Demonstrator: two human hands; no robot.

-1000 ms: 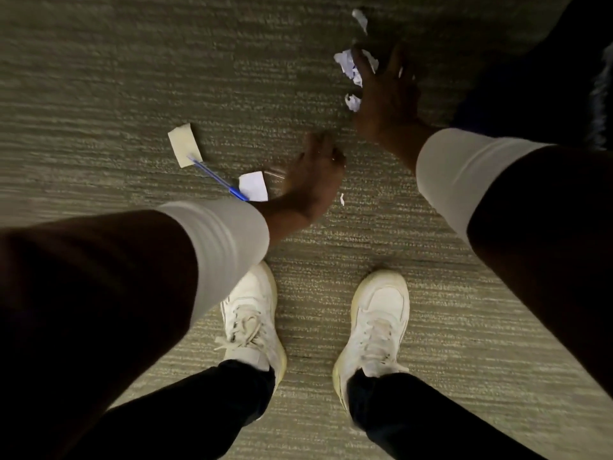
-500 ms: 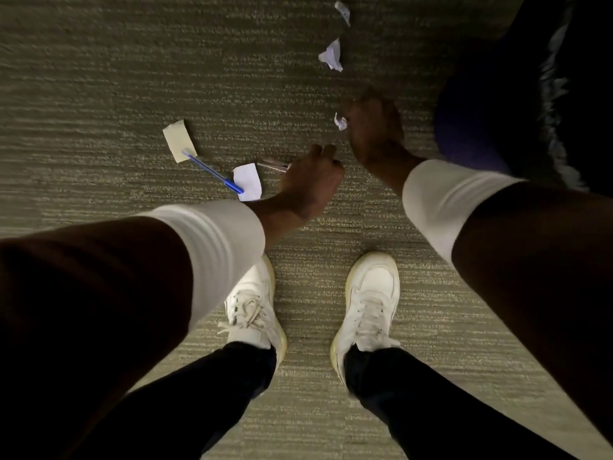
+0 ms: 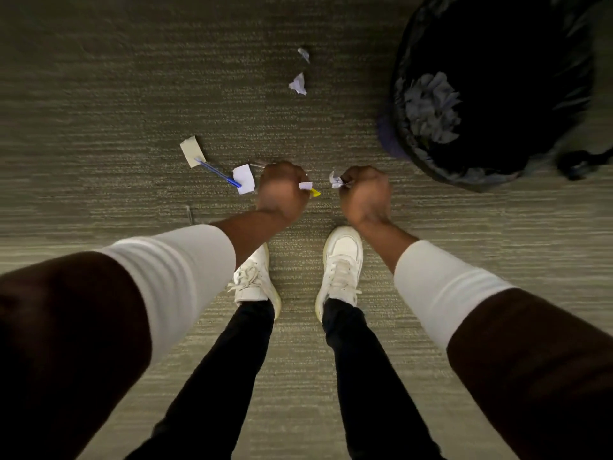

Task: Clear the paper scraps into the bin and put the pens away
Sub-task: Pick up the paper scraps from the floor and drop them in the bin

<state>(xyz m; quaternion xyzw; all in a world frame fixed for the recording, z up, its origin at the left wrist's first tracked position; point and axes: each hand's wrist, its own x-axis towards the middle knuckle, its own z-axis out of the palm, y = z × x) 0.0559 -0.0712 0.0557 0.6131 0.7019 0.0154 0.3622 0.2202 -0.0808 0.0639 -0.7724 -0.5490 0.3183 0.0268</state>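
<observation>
My left hand (image 3: 282, 190) is closed in a fist above the carpet, with a white and a yellow paper scrap (image 3: 310, 189) sticking out of it. My right hand (image 3: 366, 194) is also closed, holding a crumpled white scrap (image 3: 335, 179). A blue pen (image 3: 219, 173) lies on the carpet left of my left hand, between a beige paper piece (image 3: 193, 151) and a white paper piece (image 3: 243, 179). Two more crumpled scraps (image 3: 298, 84) lie farther ahead. The bin (image 3: 491, 91), lined with a black bag and holding crumpled paper, stands at the upper right.
My two white shoes (image 3: 341, 260) stand on the grey-green carpet just below my hands. A clear pen-like object (image 3: 258, 165) pokes out beside my left hand. A thin pale stick (image 3: 189, 214) lies on the carpet to the lower left of the pen.
Both hands pulled back from the floor and closed into fists holding scraps. The view shifted, so the bin with its paper now shows at the upper right.
</observation>
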